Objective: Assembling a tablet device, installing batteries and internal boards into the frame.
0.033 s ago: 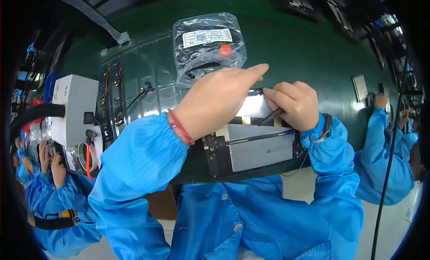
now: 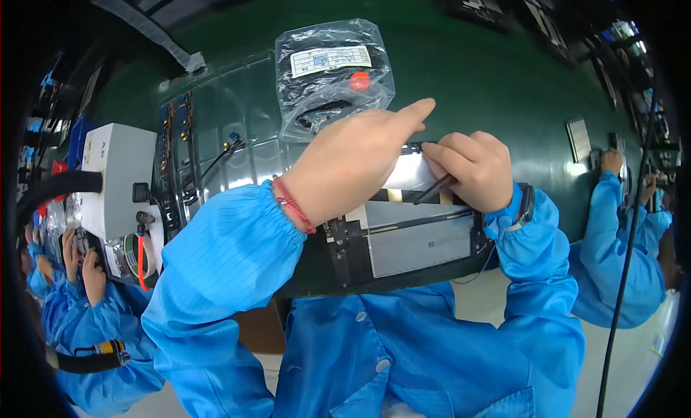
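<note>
Beyond the green tabletop's [image 2: 461, 73] near edge, the bare left hand [image 2: 354, 153] pointed rightward; the bare right hand [image 2: 475, 170] curled.

The plastic bag [image 2: 330, 88] looks glossy, the grey panel [image 2: 421, 248] smooth and matt.

Device [image 2: 425, 251] partly behind left hand [image 2: 354, 155]

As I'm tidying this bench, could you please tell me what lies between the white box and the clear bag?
In the head view, a clear tray holding narrow circuit strips and a cabled part lies between them.
</note>
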`<action>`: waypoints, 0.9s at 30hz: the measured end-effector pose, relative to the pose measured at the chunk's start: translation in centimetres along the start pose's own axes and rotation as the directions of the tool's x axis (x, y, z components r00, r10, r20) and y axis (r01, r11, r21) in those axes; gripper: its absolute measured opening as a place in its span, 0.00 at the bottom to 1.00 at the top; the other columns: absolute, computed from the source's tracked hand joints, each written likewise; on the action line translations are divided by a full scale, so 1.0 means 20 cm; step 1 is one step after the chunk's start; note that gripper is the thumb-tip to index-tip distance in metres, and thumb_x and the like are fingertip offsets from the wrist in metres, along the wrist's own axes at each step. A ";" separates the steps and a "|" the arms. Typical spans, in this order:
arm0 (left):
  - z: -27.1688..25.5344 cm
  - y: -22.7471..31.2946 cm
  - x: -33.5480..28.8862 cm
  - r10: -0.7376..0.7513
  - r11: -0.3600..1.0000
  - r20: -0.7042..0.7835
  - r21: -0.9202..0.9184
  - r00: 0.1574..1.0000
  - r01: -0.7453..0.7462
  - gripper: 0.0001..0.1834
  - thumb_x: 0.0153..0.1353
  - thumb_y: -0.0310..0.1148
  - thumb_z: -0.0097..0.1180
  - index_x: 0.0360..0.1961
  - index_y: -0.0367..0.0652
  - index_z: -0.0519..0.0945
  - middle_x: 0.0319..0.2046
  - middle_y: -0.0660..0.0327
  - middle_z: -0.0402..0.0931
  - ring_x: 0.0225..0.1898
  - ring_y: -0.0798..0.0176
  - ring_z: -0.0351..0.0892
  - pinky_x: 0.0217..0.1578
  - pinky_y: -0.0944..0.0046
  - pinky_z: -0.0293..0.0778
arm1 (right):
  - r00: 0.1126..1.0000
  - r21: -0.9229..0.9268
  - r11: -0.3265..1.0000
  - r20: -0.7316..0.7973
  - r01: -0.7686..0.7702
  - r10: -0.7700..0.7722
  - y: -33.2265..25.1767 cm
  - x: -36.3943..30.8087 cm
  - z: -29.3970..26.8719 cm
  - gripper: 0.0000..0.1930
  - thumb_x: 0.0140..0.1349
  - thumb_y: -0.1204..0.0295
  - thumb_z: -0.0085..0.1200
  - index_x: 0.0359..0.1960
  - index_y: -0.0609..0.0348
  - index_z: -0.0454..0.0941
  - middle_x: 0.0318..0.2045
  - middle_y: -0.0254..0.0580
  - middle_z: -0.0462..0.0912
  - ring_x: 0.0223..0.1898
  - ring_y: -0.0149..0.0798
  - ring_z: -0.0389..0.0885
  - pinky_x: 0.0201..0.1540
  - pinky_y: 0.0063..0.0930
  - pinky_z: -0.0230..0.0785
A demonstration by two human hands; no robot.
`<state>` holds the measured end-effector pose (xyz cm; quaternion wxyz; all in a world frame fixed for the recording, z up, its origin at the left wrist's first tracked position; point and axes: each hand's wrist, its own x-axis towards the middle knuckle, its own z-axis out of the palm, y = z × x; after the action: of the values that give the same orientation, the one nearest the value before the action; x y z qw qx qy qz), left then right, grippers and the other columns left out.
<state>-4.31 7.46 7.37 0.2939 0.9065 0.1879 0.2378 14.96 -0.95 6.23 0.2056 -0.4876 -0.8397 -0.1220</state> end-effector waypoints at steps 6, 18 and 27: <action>0.05 0.00 0.04 -0.015 1.000 0.120 0.021 0.993 0.013 0.30 0.54 0.20 0.44 0.60 0.40 0.57 0.40 0.53 0.76 0.40 0.49 0.75 0.41 0.58 0.72 | 0.997 -0.054 0.998 0.069 0.024 -0.021 -0.02 0.00 -0.02 0.12 0.40 0.71 0.55 0.31 0.55 0.77 0.23 0.30 0.72 0.19 0.31 0.72 0.21 0.23 0.61; 0.07 0.05 -0.04 0.005 0.982 0.223 0.184 0.975 -0.048 0.37 0.48 0.20 0.43 0.62 0.39 0.50 0.53 0.57 0.69 0.56 0.55 0.65 0.60 0.47 0.50 | 0.792 0.206 0.767 0.094 -0.608 0.603 0.09 -0.20 -0.26 0.11 0.48 0.78 0.55 0.36 0.57 0.79 0.32 0.40 0.76 0.31 0.42 0.78 0.34 0.29 0.72; 0.06 0.04 -0.04 -0.010 0.977 0.270 0.206 0.963 -0.048 0.29 0.48 0.22 0.40 0.56 0.43 0.64 0.55 0.56 0.66 0.59 0.51 0.61 0.60 0.43 0.46 | 0.711 0.347 0.648 0.087 -0.678 0.698 0.11 -0.31 -0.19 0.12 0.48 0.80 0.56 0.37 0.59 0.76 0.31 0.37 0.76 0.31 0.35 0.77 0.32 0.24 0.69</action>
<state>-4.16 5.95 6.85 0.2168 0.9582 0.1615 0.0937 20.38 -6.19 6.80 0.3435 -0.7203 -0.5935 0.1050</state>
